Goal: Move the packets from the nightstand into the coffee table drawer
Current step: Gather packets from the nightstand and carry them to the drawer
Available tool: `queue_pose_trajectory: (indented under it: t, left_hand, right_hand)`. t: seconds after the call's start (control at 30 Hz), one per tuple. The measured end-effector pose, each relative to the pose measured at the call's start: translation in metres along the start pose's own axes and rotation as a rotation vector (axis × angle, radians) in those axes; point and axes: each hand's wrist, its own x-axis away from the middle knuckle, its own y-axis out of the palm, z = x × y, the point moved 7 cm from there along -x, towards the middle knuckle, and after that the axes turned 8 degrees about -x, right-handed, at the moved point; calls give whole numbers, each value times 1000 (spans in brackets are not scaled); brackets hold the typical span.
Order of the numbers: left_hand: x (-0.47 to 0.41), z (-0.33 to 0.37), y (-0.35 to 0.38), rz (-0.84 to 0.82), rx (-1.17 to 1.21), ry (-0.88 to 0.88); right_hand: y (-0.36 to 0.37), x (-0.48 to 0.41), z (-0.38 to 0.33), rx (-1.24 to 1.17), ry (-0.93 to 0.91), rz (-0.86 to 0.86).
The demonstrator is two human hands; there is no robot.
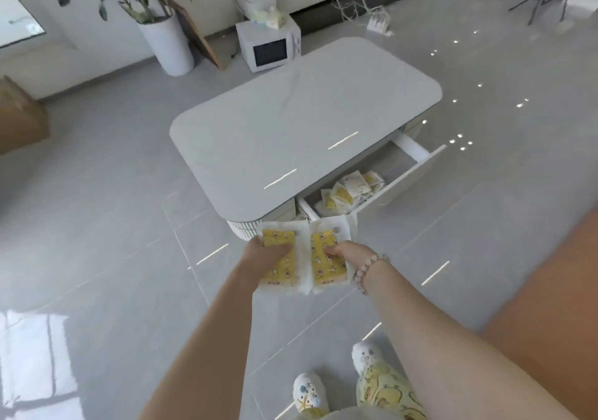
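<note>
step: carrying to the open drawer (411, 173), now near | left hand (268, 254) grips one packet (276, 236) — right hand (344, 253) grips a second packet (323, 269), fingers curled round | next: reach over drawer, let go

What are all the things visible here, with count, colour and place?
coffee table: one, pale grey top, centre
drawer: one, white, pulled out of coffee table
drawer packets: several, yellow-white, inside open drawer
left packet: one, yellow-white, in left hand
right packet: one, yellow-white, in right hand
microwave: one, white, on floor behind table
potted plant: one, green in white pot, far left
cardboard box: one, brown, left edge
bracelet: one, pale beads, right wrist
clogs: two, white, on floor below
left hand: one, grips left packet
right hand: one, grips right packet
</note>
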Motion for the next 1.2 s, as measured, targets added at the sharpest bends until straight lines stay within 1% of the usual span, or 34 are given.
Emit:
queue_pose_trajectory:
  t: [0.13, 0.3, 0.47, 0.67, 0.8, 0.9, 1.07, 1.2]
  left_hand:
    - [-21, 30, 36, -57, -83, 22]
    - [-45, 74, 83, -106, -132, 46]
    - [-75, 131, 137, -138, -156, 28]
    - [-121, 183, 205, -139, -184, -12]
    - [-148, 198, 244, -115, -158, -44]
    - [-165, 199, 259, -105, -155, -104]
    - [-188, 198, 269, -88, -142, -178]
    - [-218, 197, 271, -97, -122, -214]
  right_hand:
    - [-32, -12, -9, -142, 27, 25]
    - [-85, -33, -38, -188, 29, 55]
    - [-144, -64, -81, -182, 26, 100]
    - [-220, -111, -125, -125, 38, 94]
    - [-259, -141, -148, -95, 70, 72]
    - [-274, -156, -157, -58, 90, 58]
    - [-277, -182, -158, -1, 151, 38]
    - [-274, -207, -174, 17, 177, 40]
